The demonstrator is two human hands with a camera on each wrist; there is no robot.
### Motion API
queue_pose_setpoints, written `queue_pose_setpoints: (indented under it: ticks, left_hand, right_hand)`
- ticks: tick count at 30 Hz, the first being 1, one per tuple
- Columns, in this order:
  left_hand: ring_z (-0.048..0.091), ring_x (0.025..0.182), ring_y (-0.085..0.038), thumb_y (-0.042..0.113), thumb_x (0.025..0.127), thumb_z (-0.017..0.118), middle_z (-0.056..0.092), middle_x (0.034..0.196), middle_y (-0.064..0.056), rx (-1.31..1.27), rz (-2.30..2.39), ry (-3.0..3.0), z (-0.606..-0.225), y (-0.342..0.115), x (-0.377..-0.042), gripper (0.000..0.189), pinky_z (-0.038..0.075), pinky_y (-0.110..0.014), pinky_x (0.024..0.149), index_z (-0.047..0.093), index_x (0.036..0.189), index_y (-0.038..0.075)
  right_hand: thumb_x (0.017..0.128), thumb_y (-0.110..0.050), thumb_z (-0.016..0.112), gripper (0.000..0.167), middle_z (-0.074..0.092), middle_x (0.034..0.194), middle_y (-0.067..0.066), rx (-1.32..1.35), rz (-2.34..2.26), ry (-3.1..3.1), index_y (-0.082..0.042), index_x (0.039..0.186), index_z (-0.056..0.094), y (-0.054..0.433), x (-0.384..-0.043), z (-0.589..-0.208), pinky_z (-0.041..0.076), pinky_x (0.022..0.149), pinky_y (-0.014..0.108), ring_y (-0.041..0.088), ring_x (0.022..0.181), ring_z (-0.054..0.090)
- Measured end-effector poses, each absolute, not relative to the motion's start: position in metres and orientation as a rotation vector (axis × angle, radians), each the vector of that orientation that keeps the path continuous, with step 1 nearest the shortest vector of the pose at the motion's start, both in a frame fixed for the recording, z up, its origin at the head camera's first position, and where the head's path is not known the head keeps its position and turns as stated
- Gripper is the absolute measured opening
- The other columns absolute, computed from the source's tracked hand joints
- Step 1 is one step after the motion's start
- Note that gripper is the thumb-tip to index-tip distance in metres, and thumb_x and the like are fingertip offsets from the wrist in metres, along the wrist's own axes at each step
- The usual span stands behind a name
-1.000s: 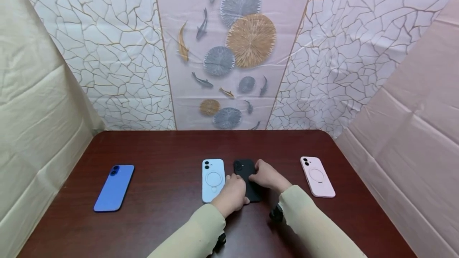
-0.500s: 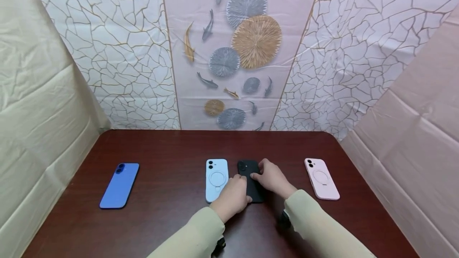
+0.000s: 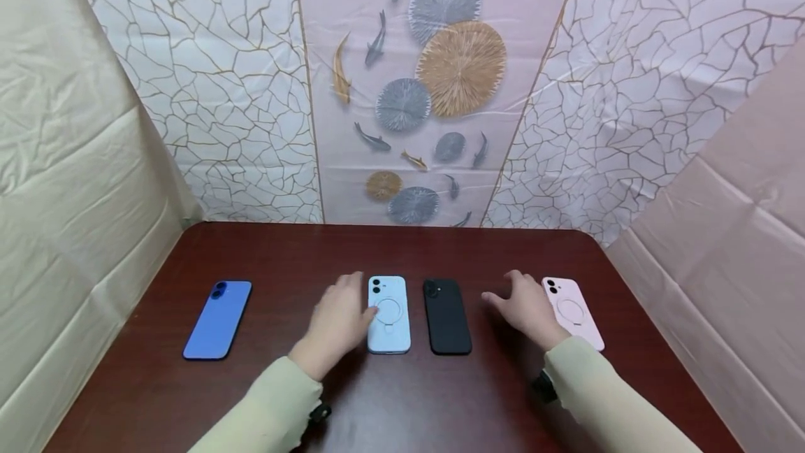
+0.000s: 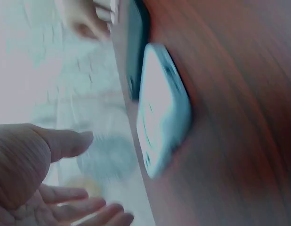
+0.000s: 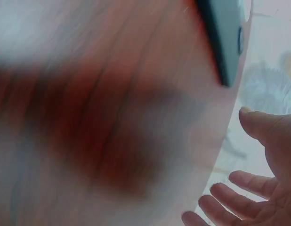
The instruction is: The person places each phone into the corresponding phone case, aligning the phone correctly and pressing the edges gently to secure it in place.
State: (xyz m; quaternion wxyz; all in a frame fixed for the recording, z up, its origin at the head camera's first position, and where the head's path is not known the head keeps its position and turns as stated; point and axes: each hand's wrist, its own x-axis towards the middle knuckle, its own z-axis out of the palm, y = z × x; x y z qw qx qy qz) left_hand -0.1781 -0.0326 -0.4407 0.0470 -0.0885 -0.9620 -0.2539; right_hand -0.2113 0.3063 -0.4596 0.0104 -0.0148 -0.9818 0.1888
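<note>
My left hand (image 3: 338,320) hovers at the left side of a light blue phone (image 3: 388,334), its thumb overlapping the phone's edge in the head view. In the left wrist view its thumb and fingers (image 4: 70,142) are spread, with nothing between them. A black phone (image 3: 448,320) lies just right of the light blue one, camera end away from me. My right hand (image 3: 528,310) is between the black phone and a pink phone (image 3: 572,310), partly covering the pink one. The right wrist view shows its fingers (image 5: 239,197) apart and holding nothing, with the black phone (image 5: 225,42) beyond the thumb.
A blue phone (image 3: 217,320) lies tilted at the left of the dark red-brown wooden table (image 3: 283,250). Behind the table's far edge hangs a patterned cloth (image 3: 402,159), and plain cloth walls (image 3: 88,229) flank both sides.
Both hands have let go of the black phone and moved apart. The left went leftward to the light blue phone; the right went rightward toward the pink phone. The head view has shifted slightly.
</note>
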Motion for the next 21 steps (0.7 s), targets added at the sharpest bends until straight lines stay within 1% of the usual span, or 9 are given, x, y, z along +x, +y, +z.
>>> queue_pose_setpoints:
  ticks: [5,9,12,14,15,17,21]
  left_hand:
    - [0.050,0.112,-0.044,0.033,0.087,0.072,0.049,0.131,-0.024,-0.121,-0.620,-2.923,-0.444,-0.083,-0.179,0.071,0.048,-0.058,0.080,0.042,0.140,-0.003]
    - [0.047,0.112,-0.048,0.031,0.087,0.072,0.047,0.131,-0.029,-0.048,-0.554,-2.943,-0.444,-0.117,-0.176,0.071,0.046,-0.060,0.080,0.040,0.139,-0.007]
    - [0.044,0.113,-0.051,0.030,0.088,0.071,0.045,0.130,-0.033,0.008,-0.519,-2.977,-0.445,-0.140,-0.173,0.071,0.045,-0.062,0.080,0.039,0.137,-0.010]
    - [0.042,0.112,-0.054,0.029,0.088,0.071,0.044,0.128,-0.035,0.043,-0.492,-2.997,-0.447,-0.155,-0.171,0.070,0.044,-0.063,0.079,0.039,0.135,-0.012]
    - [0.041,0.111,-0.055,0.029,0.088,0.071,0.044,0.127,-0.036,0.054,-0.479,-3.001,-0.449,-0.162,-0.170,0.070,0.044,-0.064,0.078,0.039,0.134,-0.013]
    - [0.041,0.109,-0.057,0.029,0.088,0.071,0.044,0.125,-0.038,0.074,-0.461,-3.013,-0.454,-0.174,-0.168,0.069,0.043,-0.065,0.076,0.040,0.131,-0.015]
    - [0.041,0.103,-0.059,0.030,0.087,0.072,0.042,0.121,-0.041,0.096,-0.459,-3.028,-0.461,-0.192,-0.166,0.068,0.042,-0.067,0.071,0.042,0.125,-0.017]
  right_hand:
    - [0.085,-0.046,0.071,0.075,0.051,0.121,0.032,-0.115,0.526,-3.042,0.008,0.132,0.046,0.330,-0.207,-0.461,0.046,0.082,0.058,0.046,0.105,0.052]
    - [0.085,-0.047,0.071,0.076,0.051,0.118,0.034,-0.156,0.461,-3.028,0.010,0.129,0.047,0.345,-0.203,-0.460,0.045,0.081,0.059,0.048,0.105,0.050]
    - [0.085,-0.048,0.070,0.077,0.048,0.121,0.036,-0.169,0.447,-3.035,0.011,0.130,0.047,0.355,-0.199,-0.460,0.042,0.084,0.060,0.051,0.109,0.045]
    - [0.085,-0.049,0.069,0.079,0.045,0.124,0.037,-0.191,0.448,-3.053,0.010,0.132,0.046,0.361,-0.197,-0.459,0.041,0.083,0.061,0.053,0.110,0.041]
    - [0.086,-0.050,0.068,0.079,0.043,0.125,0.037,-0.206,0.449,-3.064,0.009,0.133,0.045,0.364,-0.196,-0.459,0.041,0.082,0.062,0.054,0.111,0.040]
    - [0.086,-0.052,0.067,0.079,0.041,0.122,0.038,-0.247,0.454,-3.082,0.008,0.133,0.045,0.370,-0.195,-0.458,0.042,0.076,0.061,0.055,0.106,0.041]
    - [0.086,-0.051,0.066,0.074,0.044,0.108,0.034,-0.312,0.415,-3.100,0.007,0.129,0.046,0.382,-0.194,-0.459,0.042,0.065,0.055,0.051,0.096,0.044]
